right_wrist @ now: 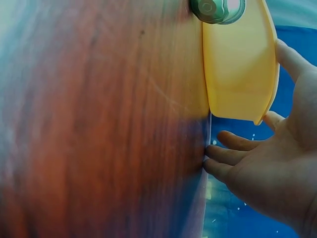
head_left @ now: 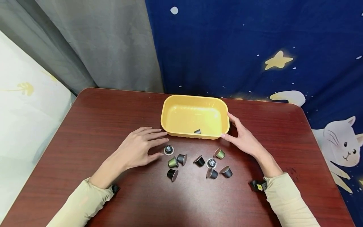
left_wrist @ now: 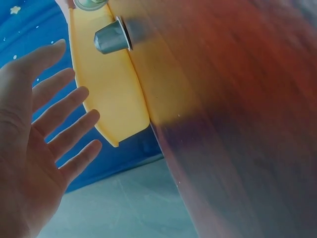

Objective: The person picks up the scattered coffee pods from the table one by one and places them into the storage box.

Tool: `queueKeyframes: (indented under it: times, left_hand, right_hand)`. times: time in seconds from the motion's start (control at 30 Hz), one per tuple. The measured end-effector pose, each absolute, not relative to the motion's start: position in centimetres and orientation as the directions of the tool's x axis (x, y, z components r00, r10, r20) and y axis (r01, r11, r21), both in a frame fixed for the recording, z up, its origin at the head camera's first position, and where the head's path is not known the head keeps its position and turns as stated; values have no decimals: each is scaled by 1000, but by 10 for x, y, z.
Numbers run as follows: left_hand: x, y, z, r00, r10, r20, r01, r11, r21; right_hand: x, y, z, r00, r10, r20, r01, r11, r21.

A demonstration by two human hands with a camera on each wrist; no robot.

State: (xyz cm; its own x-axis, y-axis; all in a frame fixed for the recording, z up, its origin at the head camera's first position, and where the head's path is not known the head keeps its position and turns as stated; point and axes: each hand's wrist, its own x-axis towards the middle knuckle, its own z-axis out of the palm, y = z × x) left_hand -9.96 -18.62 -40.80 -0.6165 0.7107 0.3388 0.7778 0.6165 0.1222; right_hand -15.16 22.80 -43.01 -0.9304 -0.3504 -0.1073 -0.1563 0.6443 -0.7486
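Note:
A yellow plastic bin [head_left: 195, 136] stands near the table's far edge, with one dark coffee capsule [head_left: 197, 131] inside at its front wall. My right hand [head_left: 244, 138] is at the bin's right front corner, thumb tip on the front rim and index fingertip on the side rim. In the right wrist view its other fingers spread away from the bin. My left hand [head_left: 140, 147] hovers at the left front corner, fingers extended and holding nothing. Nearest its fingertips is an upturned black capsule [head_left: 169, 149]; a green capsule [head_left: 173, 162] and a black capsule [head_left: 172, 174] lie close by.
Several more capsules lie in front of the bin, among them a green one [head_left: 219, 153], a black one [head_left: 199, 161] and a grey one [head_left: 226, 171]. Behind the brown table [head_left: 127, 107] hang a grey curtain [head_left: 113, 47] and a blue patterned curtain [head_left: 215, 47].

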Motion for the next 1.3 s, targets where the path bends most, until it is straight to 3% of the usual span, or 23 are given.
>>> queueKeyframes:
  times: [0.27, 1.3]
  left_hand:
    - [-103, -183, -411, -619, 717, 320, 775, 623, 104]
    - [-109, -167, -421, -694, 706, 144, 718, 663, 211]
  right_hand:
    - [-152, 227, -429, -930, -351, -107, -157, 644, -749]
    - [-152, 228, -431, -933, -344, -105, -159, 657, -737]
